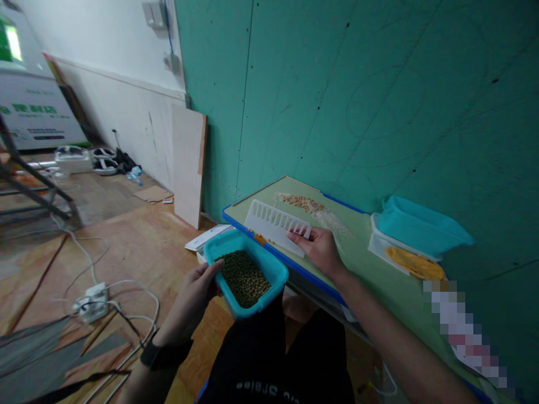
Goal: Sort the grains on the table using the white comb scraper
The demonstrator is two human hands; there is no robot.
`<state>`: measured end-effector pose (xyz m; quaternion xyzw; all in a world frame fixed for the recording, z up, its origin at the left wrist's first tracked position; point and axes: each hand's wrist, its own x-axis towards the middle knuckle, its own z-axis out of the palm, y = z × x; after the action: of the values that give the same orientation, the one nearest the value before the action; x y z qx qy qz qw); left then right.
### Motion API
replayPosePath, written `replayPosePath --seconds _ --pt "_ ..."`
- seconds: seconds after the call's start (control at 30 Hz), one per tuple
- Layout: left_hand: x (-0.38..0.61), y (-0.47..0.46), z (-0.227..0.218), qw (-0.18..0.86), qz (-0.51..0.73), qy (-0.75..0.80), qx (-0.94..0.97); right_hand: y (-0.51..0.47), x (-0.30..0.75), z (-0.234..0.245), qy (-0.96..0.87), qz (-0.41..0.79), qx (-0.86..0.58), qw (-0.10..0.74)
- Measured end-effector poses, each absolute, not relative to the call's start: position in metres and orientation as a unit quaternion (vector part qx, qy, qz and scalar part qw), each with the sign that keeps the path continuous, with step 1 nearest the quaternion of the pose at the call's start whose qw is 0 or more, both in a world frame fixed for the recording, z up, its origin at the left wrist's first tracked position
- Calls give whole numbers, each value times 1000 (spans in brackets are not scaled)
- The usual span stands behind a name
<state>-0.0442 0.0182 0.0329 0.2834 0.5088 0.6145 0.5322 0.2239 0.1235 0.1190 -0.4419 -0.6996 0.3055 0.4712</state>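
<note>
My left hand grips the near rim of a teal plastic tub filled with small green beans, held just below the table's left edge. My right hand is closed on a white slotted plastic scraper that lies flat on the green table with its edge at the blue rim. A few beans sit by the scraper's edge. Further back on the table lies a spread of tan grains and whitish grains.
A teal lidded box rests on a white tray holding something yellow at the table's right. A green wall stands behind. On the wooden floor to the left lie a power strip, cables and a leaning board.
</note>
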Motion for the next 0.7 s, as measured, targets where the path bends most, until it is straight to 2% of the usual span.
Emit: replayPosePath --seconds 0.4,0.53,0.7 --pt "-36 21 26 553 623 493 251 88 208 115 -738 242 -434 456" --pt "-34 20 25 559 621 491 247 83 209 117 -749 176 -441 462" --pt "-33 20 23 567 617 490 240 75 210 115 -789 99 -430 427"
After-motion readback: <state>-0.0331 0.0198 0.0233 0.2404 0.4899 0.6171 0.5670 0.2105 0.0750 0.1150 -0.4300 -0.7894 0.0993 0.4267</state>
